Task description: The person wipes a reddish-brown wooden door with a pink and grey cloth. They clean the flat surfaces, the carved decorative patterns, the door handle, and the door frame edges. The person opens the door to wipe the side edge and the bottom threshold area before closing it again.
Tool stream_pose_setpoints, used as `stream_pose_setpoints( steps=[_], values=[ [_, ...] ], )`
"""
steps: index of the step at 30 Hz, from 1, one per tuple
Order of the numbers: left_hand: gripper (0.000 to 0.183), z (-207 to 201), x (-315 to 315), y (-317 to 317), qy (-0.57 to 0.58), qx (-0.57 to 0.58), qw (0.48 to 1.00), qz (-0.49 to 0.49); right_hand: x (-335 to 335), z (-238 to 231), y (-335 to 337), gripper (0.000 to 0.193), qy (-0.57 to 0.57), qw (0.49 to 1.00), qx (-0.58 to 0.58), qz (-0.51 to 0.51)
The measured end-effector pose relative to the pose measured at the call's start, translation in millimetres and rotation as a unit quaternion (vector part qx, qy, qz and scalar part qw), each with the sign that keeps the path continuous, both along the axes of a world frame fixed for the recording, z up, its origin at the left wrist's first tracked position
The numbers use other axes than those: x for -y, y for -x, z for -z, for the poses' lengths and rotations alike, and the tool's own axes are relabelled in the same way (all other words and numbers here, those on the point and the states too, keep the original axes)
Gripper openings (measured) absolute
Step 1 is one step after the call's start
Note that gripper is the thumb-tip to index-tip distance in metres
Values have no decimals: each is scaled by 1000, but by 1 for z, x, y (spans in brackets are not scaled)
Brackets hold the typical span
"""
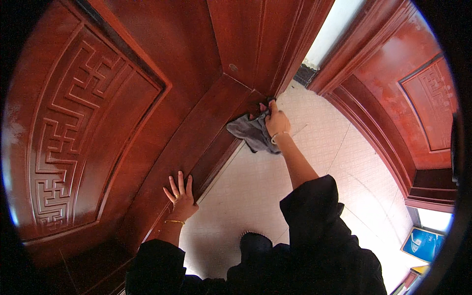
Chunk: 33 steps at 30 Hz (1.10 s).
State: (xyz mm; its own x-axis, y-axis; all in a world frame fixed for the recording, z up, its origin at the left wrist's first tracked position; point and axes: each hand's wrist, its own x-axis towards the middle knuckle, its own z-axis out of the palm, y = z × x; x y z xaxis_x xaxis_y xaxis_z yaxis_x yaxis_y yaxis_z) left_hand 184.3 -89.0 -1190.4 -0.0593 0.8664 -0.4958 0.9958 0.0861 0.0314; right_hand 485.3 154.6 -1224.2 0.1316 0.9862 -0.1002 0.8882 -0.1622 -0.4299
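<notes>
My right hand (278,123) grips a dark grey cloth (246,129), with a reddish patch near its top. The cloth lies against the low ledge of the reddish-brown wooden panelling, close to the corner by the door frame, and part of it hangs over the ledge's edge. My left hand (182,197) rests with fingers spread on the wooden ledge (189,142), nearer to me. It holds nothing. A ring and a thin bracelet show on that hand and wrist; a pale bangle circles the right wrist.
A carved wooden panel (73,132) rises on the left. Another wooden panel (423,98) stands at the right, across the pale tiled floor (319,147). A blue box (422,244) sits at the lower right. My shoe (255,238) is on the floor below my hands.
</notes>
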Motion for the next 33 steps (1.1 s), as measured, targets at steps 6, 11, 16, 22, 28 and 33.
stream_pose_setpoints(
  steps=[6,11,16,22,28,33],
  values=[
    [109,2,1,1,-6,-1,1000,5,-7,6,16,46,4,996,86,-9],
    [109,-3,0,-3,8,-1,1000,2,-7,-4,4,40,49,984,159,-70],
    [109,-8,-6,-5,41,-8,999,-7,-8,-12,18,43,77,988,124,-50],
    [110,3,1,0,-23,-27,999,29,-13,-8,-6,48,52,984,157,-64],
    [110,-2,-1,0,13,-10,1000,6,-13,-13,-5,51,44,993,89,-59],
    [111,3,-1,1,-9,-20,1000,20,-5,2,7,50,-2,998,57,-30]
  ],
)
